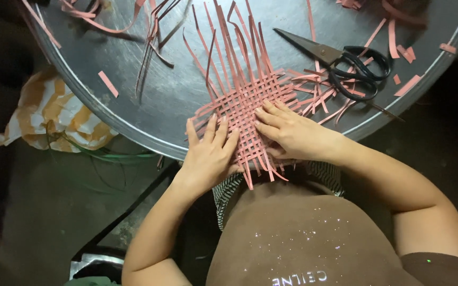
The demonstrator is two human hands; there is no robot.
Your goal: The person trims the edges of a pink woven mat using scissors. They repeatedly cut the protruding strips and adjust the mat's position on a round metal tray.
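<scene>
A woven mat of pink paper strips (247, 100) lies near the front edge of a round metal tray (160, 100). Long loose strip ends stick out from it toward the far side and to the right. My left hand (209, 153) lies flat on the mat's near left corner, fingers spread and pointing away from me. My right hand (287, 130) presses on the mat's near right part, fingers pointing left across the weave. Neither hand grips anything; both rest on the strips.
Black-handled scissors (345, 63) lie shut on the tray to the right of the mat. Loose pink strips and offcuts (107, 82) are scattered over the tray. An orange-and-white striped cloth (49, 116) lies below the tray's left edge.
</scene>
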